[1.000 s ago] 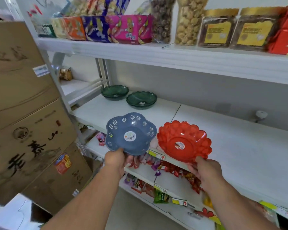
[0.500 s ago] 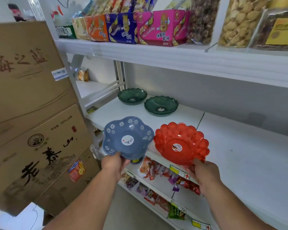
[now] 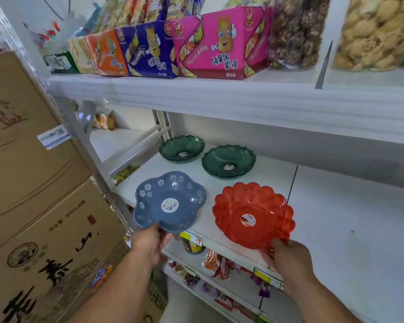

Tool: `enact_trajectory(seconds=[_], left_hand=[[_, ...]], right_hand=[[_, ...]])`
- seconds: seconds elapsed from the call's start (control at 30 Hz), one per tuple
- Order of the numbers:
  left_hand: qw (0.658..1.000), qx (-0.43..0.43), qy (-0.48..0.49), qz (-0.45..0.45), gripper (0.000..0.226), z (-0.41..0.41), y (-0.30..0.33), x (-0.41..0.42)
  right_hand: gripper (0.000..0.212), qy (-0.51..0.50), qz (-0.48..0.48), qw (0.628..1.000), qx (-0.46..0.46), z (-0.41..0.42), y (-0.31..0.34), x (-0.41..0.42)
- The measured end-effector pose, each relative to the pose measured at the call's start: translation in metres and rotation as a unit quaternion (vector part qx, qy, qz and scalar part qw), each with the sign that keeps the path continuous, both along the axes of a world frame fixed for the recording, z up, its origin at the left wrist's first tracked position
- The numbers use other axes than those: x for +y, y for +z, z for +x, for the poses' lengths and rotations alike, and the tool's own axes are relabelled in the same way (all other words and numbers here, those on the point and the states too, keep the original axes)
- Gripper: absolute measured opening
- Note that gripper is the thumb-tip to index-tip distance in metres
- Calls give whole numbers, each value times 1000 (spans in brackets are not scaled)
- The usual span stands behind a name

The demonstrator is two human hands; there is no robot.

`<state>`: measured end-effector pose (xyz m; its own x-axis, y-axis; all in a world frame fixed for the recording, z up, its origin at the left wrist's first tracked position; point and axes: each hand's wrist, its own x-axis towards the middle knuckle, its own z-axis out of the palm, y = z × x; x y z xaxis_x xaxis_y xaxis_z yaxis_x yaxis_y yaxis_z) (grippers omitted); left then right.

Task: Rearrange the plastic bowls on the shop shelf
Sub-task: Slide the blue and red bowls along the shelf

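Note:
My left hand (image 3: 149,244) grips the near rim of a blue flower-shaped bowl (image 3: 169,201) with white daisy prints, held over the front left edge of the white middle shelf (image 3: 336,224). A scalloped red bowl (image 3: 252,214) is pinched at its near rim by my right hand (image 3: 289,259), just above the shelf's front edge. Further back on the same shelf rest two dark green bowls (image 3: 182,148) (image 3: 228,161), side by side near the rear wall.
Stacked cardboard boxes (image 3: 40,206) crowd the left side. The upper shelf (image 3: 219,94) overhead carries snack boxes (image 3: 219,45) and bagged nuts. A lower shelf (image 3: 231,283) holds snack packets. Bare shelf surface spreads to the right of the red bowl.
Both bowls have moved forward and down toward the middle shelf, and my view has come closer and swung left.

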<state>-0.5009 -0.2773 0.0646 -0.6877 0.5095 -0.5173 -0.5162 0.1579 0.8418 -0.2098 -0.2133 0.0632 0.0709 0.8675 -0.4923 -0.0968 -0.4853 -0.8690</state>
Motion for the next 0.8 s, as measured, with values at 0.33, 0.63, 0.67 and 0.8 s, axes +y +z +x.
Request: enact_trajectory(seconds=[0.33, 0.63, 0.67, 0.8], left_hand=[[999, -16, -37, 22, 29, -85, -13, 40], [997, -16, -69, 20, 16, -149, -18, 54], [997, -18, -69, 20, 17, -156, -20, 55], [997, -29, -76, 14, 25, -181, -29, 60]], right_hand=[[19, -44, 10, 998, -35, -61, -2, 0], [17, -71, 7, 996, -60, -124, -2, 2], [17, -73, 5, 995, -63, -131, -2, 1], [16, -84, 2, 995, -57, -155, -7, 0]])
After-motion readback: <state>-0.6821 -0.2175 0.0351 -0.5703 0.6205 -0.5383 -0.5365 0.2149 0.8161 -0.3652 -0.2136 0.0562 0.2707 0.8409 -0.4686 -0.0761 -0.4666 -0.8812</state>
